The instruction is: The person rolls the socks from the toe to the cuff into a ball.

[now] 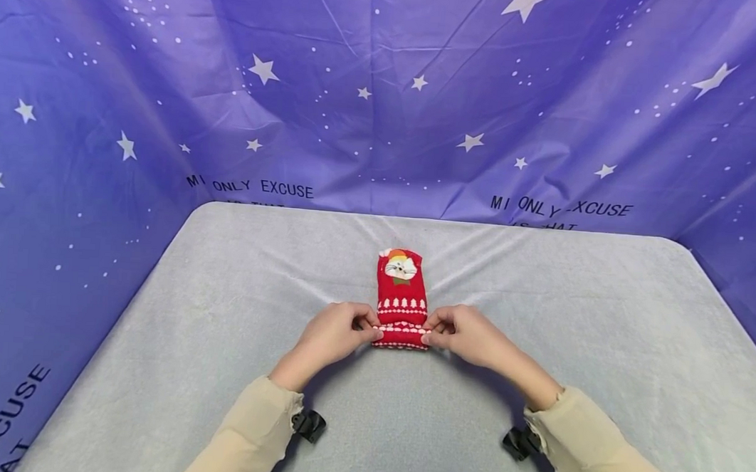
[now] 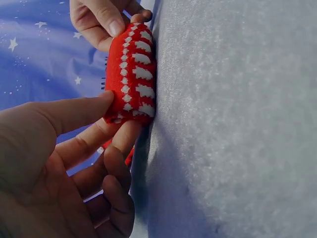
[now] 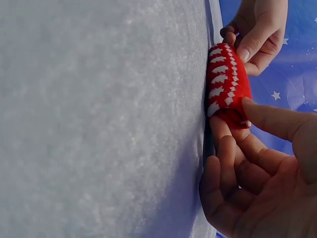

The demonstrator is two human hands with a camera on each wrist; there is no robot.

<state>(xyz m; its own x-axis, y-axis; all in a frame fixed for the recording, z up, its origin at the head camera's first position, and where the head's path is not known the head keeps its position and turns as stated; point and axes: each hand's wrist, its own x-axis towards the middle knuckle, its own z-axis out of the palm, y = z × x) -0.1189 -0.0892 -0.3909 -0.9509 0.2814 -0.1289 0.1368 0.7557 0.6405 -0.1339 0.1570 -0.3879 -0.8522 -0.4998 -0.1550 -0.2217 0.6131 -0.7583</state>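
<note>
- A red Christmas sock [image 1: 402,298] is laid flat on the grey cloth-covered table [image 1: 218,342], midway between the left and right edges and nearer the far edge than the near one.
- Its near end is rolled into a thick fold with white patterning.
- The fold is pinched at its left side by the left hand [image 1: 331,333], thumb on top and fingers underneath.
- The fold is pinched at its right side by the right hand [image 1: 472,337] in the same way.
- The sock's far end, with a Santa face, is left lying flat.
- A purple star-printed backdrop [image 1: 386,87] is hung behind the far edge.
</note>
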